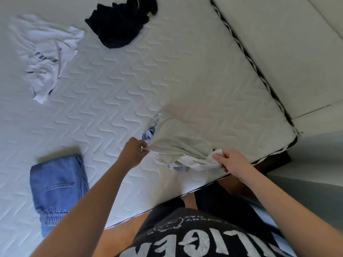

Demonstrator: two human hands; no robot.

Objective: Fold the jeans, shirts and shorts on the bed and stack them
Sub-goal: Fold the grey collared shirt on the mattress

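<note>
A white shirt (178,143) with a blue print lies bunched near the front edge of the bed (115,93). My left hand (134,152) pinches its left edge, and my right hand (231,161) grips its crumpled right end. Folded blue jeans (57,188) lie at the front left of the mattress. Another white shirt (46,52) with dark lettering lies crumpled at the far left. A dark garment (120,21) sits in a heap at the far middle.
The mattress edge with its black-and-white trim (259,71) runs down the right side, with a white surface (297,43) beyond it. My body stands at the front corner of the bed, beside grey floor (319,164).
</note>
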